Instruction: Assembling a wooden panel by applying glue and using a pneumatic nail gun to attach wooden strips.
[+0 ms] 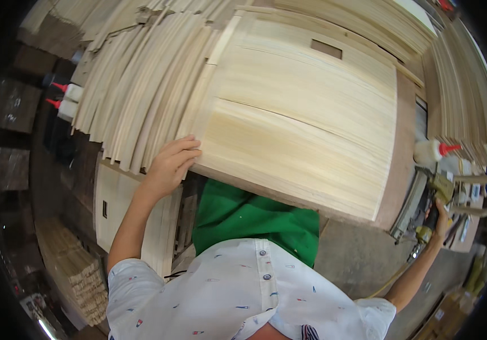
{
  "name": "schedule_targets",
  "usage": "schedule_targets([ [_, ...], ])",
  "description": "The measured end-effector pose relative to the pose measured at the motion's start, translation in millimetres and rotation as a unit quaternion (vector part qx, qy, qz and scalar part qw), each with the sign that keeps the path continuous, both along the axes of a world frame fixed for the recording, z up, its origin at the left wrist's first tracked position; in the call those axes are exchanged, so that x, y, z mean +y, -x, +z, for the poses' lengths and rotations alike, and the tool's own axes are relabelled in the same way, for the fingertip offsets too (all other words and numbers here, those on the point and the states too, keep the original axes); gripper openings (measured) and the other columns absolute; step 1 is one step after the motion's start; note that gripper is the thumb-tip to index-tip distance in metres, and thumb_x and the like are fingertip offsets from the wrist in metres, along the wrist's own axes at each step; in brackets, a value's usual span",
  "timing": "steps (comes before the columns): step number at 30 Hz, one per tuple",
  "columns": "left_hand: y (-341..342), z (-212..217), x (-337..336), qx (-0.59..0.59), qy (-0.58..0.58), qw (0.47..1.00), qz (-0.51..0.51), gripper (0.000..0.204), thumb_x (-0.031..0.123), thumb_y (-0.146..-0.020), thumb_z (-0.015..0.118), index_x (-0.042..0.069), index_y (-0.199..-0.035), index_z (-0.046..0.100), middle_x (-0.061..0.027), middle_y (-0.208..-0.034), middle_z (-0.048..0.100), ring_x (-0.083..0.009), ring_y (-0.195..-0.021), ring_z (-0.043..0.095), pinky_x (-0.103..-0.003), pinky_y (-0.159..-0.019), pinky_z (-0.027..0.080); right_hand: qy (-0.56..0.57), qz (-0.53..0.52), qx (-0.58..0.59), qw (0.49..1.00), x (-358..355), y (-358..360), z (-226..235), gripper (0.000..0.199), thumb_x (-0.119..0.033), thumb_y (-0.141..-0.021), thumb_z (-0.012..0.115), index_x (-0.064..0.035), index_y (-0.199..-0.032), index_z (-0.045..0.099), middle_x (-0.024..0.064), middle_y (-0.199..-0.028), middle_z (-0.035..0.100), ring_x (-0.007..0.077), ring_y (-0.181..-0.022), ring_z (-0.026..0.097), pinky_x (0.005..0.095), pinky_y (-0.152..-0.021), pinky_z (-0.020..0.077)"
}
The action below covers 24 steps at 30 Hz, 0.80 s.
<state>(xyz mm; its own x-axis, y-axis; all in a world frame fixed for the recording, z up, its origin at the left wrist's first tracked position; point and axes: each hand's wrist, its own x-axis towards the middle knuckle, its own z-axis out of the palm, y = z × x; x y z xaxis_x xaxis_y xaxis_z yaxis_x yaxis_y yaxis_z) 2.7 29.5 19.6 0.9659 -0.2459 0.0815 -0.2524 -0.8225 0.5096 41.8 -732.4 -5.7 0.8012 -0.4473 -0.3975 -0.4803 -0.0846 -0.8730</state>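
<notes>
A pale wooden panel [300,136] with a small rectangular slot lies flat in front of me, a seam running across it. My left hand [175,158] rests on its near left corner, the fingers stretched out and lying over the edge strip. Off to the right, my right hand [440,218] is wrapped round the handle of a nail gun [441,190], beside the panel's right side. An air hose trails from the handle toward my forearm. The gun's nose is partly hidden against the clutter there.
Stacked wooden strips [141,85] fill the left side of the bench. More boards [458,85] stand at the right. A white glue bottle [427,152] with red tip lies near the nail gun; two similar bottles [69,102] are far left. Bundled wood [73,272] sits lower left.
</notes>
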Motion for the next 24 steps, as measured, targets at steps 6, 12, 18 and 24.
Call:
schedule_targets([
  [6, -11.2, 5.2, -9.3, -0.052, 0.000, 0.998, 0.018, 0.012, 0.002, -0.083, 0.064, -0.002, -0.094, 0.068, -0.0134, -0.101, 0.066, -0.0314, -0.102, 0.061, -0.040, -0.088, 0.049, 0.219, 0.051, 0.045, 0.973, 19.5, -0.3, 11.4, 0.040, -0.037, -0.092, 0.063, 0.0023, -0.098, 0.064, 0.0111, -0.080, 0.065, 0.0178, -0.066, 0.063, 0.0305, -0.059, 0.0505],
  [12, -31.1, 13.5, -4.7, -0.103, -0.041, 0.992, 0.067, 0.020, 0.006, -0.079, 0.067, 0.000, -0.098, 0.066, -0.0158, -0.102, 0.064, -0.0334, -0.098, 0.060, -0.041, -0.086, 0.048, 0.481, 0.126, 0.064, 0.865, 10.0, 20.9, -10.4, 0.053, -0.038, -0.092, 0.059, 0.0047, -0.124, 0.057, 0.0237, -0.115, 0.064, 0.0376, -0.110, 0.058, 0.0417, -0.095, 0.0428],
  [18, -58.3, 28.5, 29.8, -0.190, -0.172, 0.954, 0.157, 0.035, 0.009, -0.079, 0.069, 0.002, -0.112, 0.062, -0.0170, -0.112, 0.059, -0.0364, -0.107, 0.053, -0.043, -0.094, 0.043, 0.543, 0.081, 0.061, 0.834, 12.9, 32.1, -32.4, 0.054, -0.037, -0.092, 0.059, 0.0048, -0.126, 0.053, 0.0260, -0.115, 0.063, 0.0412, -0.109, 0.059, 0.0425, -0.091, 0.0450],
  [24, -64.3, 25.7, 53.6, -0.142, -0.215, 0.945, 0.203, 0.045, 0.011, -0.081, 0.069, 0.004, -0.125, 0.056, -0.0170, -0.119, 0.054, -0.0351, -0.112, 0.050, -0.044, -0.096, 0.041, 0.574, 0.063, 0.053, 0.815, 38.3, 26.4, -33.7, 0.047, -0.032, -0.091, 0.061, 0.0042, -0.120, 0.055, 0.0295, -0.109, 0.063, 0.0453, -0.104, 0.060, 0.0460, -0.086, 0.0471],
])
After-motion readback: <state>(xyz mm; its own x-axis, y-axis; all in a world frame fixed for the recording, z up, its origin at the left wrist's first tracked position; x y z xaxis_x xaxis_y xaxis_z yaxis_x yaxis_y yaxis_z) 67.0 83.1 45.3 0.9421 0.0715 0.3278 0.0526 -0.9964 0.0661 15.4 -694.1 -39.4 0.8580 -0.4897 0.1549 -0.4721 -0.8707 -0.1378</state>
